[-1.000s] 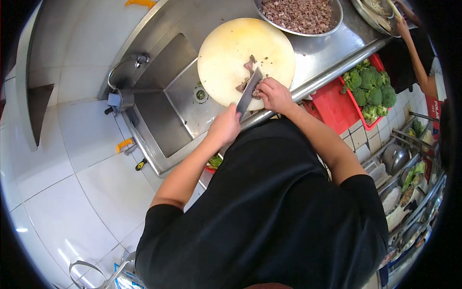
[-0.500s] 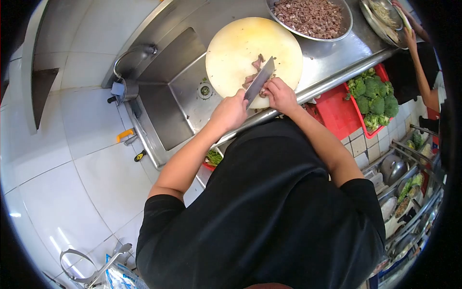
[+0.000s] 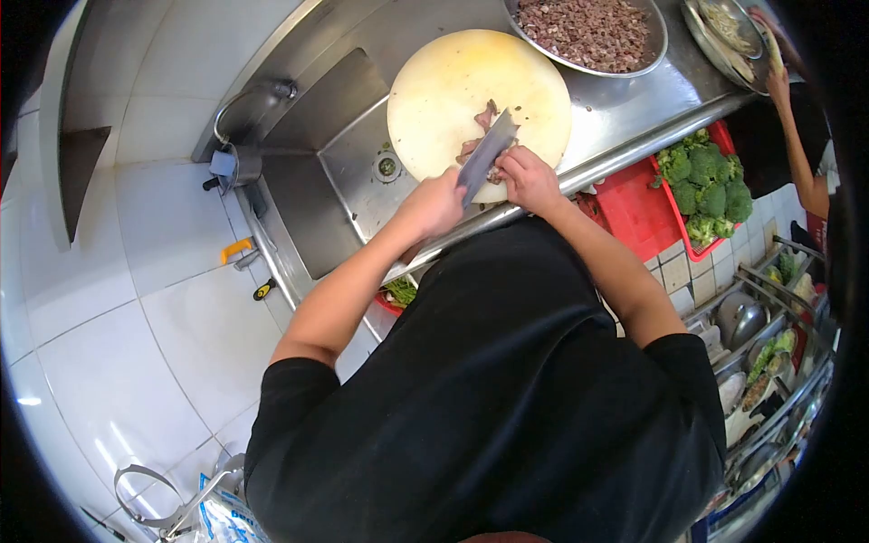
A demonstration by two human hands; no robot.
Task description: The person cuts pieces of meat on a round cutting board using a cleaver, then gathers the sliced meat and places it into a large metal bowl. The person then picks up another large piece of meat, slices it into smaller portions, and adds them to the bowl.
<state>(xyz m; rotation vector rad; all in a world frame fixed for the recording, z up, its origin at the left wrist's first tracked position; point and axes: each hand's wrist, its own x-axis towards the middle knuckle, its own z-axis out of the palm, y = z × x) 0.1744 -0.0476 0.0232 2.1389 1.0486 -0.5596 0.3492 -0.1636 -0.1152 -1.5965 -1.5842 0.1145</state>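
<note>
My left hand [image 3: 434, 203] is closed round the handle of a cleaver [image 3: 486, 158]. Its broad blade points up and to the right over a round cutting board [image 3: 453, 81]. Close to the blade's right side, the curled fingers of my right hand [image 3: 531, 179] press on a small piece of meat [image 3: 496, 175], mostly covered by the fingertips. Other dark pink meat pieces [image 3: 487, 115] lie on the board beside and beyond the blade. The board rests across the edge of a steel sink [image 3: 335, 199].
A steel bowl [image 3: 663, 45] of chopped meat stands behind the board. Red baskets hold broccoli [image 3: 706, 176] at right. Another person's hand [image 3: 777, 77] is by a metal bowl [image 3: 701, 36]. A faucet [image 3: 244, 95] rises at the left; shelves with food [image 3: 769, 353] stand lower right.
The cleaver blade has tilted slightly, showing more of its flat face. My left hand has shifted a little; my right hand stays at the meat.
</note>
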